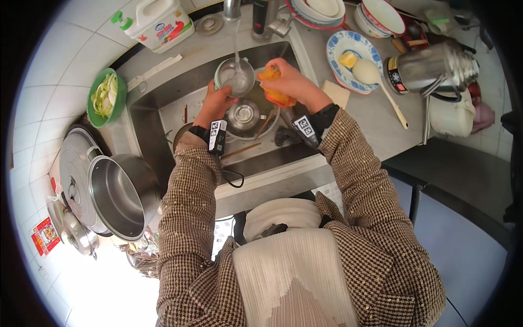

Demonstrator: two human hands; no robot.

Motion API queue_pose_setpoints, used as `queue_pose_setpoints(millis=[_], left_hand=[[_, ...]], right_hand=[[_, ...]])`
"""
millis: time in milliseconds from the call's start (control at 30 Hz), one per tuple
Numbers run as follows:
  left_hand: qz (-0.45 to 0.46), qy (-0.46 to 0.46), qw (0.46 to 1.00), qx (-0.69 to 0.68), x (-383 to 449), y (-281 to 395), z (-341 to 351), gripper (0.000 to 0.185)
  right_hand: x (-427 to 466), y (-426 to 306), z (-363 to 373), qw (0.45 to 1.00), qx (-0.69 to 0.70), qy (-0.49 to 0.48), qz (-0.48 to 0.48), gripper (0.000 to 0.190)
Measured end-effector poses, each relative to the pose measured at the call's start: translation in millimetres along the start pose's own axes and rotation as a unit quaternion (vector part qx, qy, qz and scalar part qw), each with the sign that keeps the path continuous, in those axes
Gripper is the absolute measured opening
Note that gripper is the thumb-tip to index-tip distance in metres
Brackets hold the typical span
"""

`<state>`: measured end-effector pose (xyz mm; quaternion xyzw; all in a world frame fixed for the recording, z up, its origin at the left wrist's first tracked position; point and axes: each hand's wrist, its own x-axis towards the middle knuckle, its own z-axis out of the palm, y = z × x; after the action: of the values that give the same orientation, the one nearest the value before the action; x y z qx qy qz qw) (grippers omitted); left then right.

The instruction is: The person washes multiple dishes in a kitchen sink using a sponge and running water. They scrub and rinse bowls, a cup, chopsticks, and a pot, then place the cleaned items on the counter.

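Note:
My left hand (217, 102) grips a small metal bowl (241, 79) by its rim, under the stream from the faucet (232, 9). Water runs into the bowl. Beside it, my right hand (288, 83) holds an orange cloth (271, 75), bunched between the fingers. Both hands are above the stainless steel sink (149, 135). Below them, another metal bowl (244, 114) sits upside down in a larger basin with water, partly hidden by my hands. Chopsticks (241, 151) lie in the sink, and a dark scouring pad (285, 136) is near its right side.
Left of the sink are a green bowl (121, 110) of cut vegetables and a large steel pot (122, 196). A detergent jug (163, 28) stands behind. On the right counter are a blue-patterned plate (337, 43) with a ladle (366, 71), stacked bowls (384, 16) and a metal thermos (425, 67).

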<state>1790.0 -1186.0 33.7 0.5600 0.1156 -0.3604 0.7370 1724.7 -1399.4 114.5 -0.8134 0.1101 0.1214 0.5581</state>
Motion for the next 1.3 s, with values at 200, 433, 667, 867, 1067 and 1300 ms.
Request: queue_pose_setpoints(millis=[200, 433, 667, 867, 1067, 1300], left_hand=[[-0.038, -0.002, 0.999, -0.012, -3.0, -9.9, 10.8, 0.07], [-0.012, -0.045, 0.998, -0.05, -26.5, -14.0, 48.5, 0.076], [-0.006, -0.104, 0.995, -0.008, -43.4, 26.6, 21.5, 0.083], [0.014, -0.008, 0.997, 0.076, -53.9, 39.1, 35.8, 0.072], [0.019, -0.039, 0.995, 0.091, -48.0, 45.4, 30.7, 0.07], [0.338, 0.081, 0.797, 0.494, -41.2, 32.9, 42.7, 0.071]], right_hand=[[24.8, 4.4, 28.6, 0.961, 0.242, 0.126, -0.05, 0.049], [41.5, 32.2, 88.7, 0.956, 0.013, 0.288, -0.057, 0.049], [29.9, 27.9, 79.0, 0.973, 0.065, 0.032, -0.221, 0.02], [22.8, 9.3, 58.0, 0.84, -0.447, 0.088, -0.294, 0.018], [25.9, 7.6, 79.5, 0.943, -0.051, 0.101, -0.312, 0.02], [12.7, 40.2, 51.9, 0.878, -0.352, 0.071, -0.316, 0.016]])
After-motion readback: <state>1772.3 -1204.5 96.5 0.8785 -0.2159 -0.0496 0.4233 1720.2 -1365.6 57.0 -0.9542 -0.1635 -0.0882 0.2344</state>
